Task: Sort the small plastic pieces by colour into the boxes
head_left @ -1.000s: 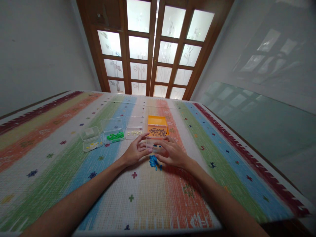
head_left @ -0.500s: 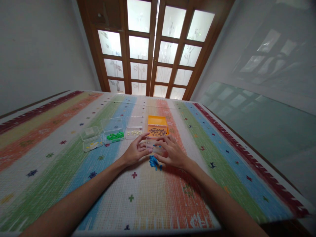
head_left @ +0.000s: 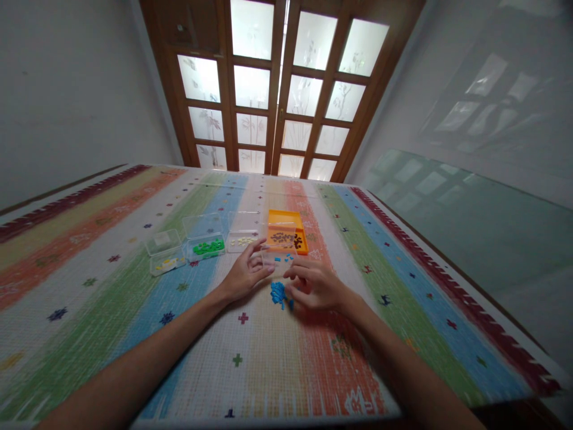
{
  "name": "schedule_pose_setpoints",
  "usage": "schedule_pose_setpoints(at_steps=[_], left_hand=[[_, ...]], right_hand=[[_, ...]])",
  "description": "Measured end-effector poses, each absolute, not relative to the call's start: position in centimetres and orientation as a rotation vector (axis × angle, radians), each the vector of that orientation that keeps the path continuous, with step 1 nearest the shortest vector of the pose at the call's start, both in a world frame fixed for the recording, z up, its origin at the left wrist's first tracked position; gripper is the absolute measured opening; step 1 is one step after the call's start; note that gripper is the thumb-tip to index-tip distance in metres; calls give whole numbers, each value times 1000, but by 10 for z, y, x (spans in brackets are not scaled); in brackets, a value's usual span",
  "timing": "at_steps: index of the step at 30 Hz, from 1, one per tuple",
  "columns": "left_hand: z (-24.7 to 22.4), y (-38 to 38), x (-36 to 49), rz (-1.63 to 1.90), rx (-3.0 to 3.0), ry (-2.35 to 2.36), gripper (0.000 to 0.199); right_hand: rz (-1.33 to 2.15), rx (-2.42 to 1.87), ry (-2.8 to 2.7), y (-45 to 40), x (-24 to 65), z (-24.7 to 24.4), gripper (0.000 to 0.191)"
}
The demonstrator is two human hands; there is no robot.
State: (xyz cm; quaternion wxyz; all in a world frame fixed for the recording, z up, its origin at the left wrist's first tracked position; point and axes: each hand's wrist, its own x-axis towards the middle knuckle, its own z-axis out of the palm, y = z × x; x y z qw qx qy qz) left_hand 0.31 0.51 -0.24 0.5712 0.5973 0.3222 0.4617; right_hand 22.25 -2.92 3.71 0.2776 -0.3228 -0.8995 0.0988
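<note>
A small clear plastic box [head_left: 278,258] with a few blue pieces in it stands in front of me. Around its left side my left hand [head_left: 245,273] is closed, thumb toward the near edge. Just nearer to me a heap of small blue pieces [head_left: 277,294] lies on the cloth. My right hand [head_left: 316,283] hovers at the heap's right side, fingers bent, with a gap between thumb and forefinger. I see nothing held in it. A few blue bits are partly hidden under its fingertips.
Behind the box is an orange case [head_left: 303,242] with brown pieces. To the left stand open clear boxes with cream pieces [head_left: 244,241], green pieces [head_left: 208,246] and yellow pieces [head_left: 170,263]. A striped tablecloth [head_left: 215,370] covers the table, with glass-paned doors [head_left: 273,89] beyond.
My right hand has drawn back from over the clear box toward the blue heap, its fingers curling more. The blue pieces inside the box now show plainly. My left hand has barely moved.
</note>
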Motion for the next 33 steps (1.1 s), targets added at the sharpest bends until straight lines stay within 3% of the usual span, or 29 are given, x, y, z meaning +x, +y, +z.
schedule_pose_setpoints(at_steps=[7, 18, 33], left_hand=[[-1, 6, 3, 1122, 1361, 786, 73], [0, 5, 4, 1142, 1330, 794, 72], [-1, 6, 4, 1141, 1321, 799, 72]], right_hand=[[143, -985, -2732, -31, 219, 27, 30], [167, -1018, -2670, -26, 223, 22, 17], [273, -1112, -2658, -24, 223, 21, 16]])
